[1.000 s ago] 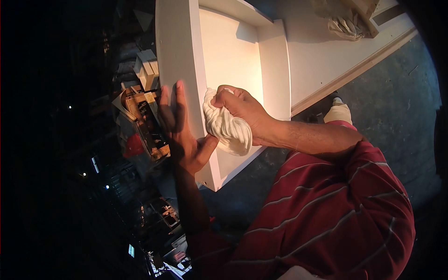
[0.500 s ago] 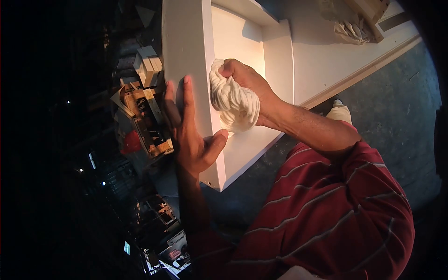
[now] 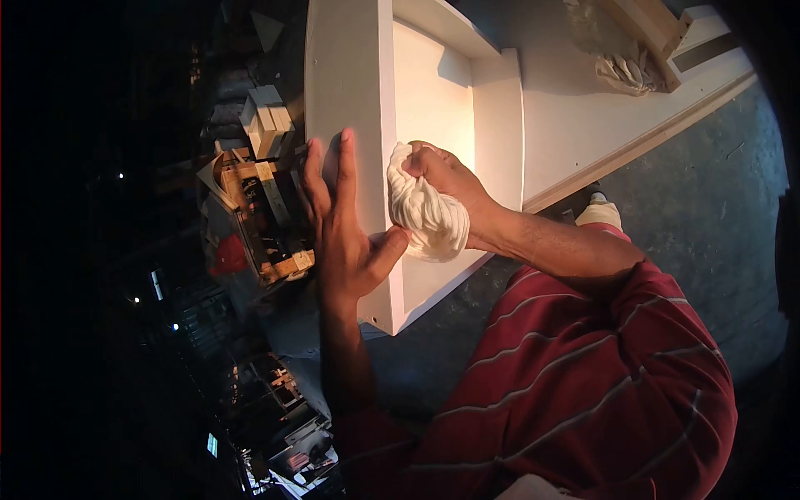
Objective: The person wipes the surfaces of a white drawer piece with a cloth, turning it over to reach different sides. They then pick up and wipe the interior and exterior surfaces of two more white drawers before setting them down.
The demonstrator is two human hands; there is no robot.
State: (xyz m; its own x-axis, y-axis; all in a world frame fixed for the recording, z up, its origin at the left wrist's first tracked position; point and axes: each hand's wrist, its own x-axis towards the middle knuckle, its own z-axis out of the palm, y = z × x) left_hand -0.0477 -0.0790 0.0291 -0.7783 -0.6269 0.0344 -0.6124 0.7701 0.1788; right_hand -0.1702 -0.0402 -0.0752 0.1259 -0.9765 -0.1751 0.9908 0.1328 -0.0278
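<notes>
A white drawer-like wooden box (image 3: 350,75) rests on its side in front of me, its hollow facing right. My left hand (image 3: 346,237) lies spread against the outer face of its near-left panel, thumb hooked over the panel's edge. Bunched in my right hand (image 3: 450,179) is a cream cloth (image 3: 429,218), pressed at the inner side of that same edge. The cloth hides part of the box's inside, and the right fingertips are mostly behind it.
A white board (image 3: 575,125) with a wooden edge extends right behind the box. On it are a crumpled plastic bag (image 3: 625,73) and a wooden piece (image 3: 650,29). At left stand wooden frames (image 3: 267,212), stacked blocks (image 3: 267,125) and a red object (image 3: 227,254).
My right hand has slid the cloth down along the panel's edge, closer to my left thumb. The view has shifted slightly; my left hand stays on the panel.
</notes>
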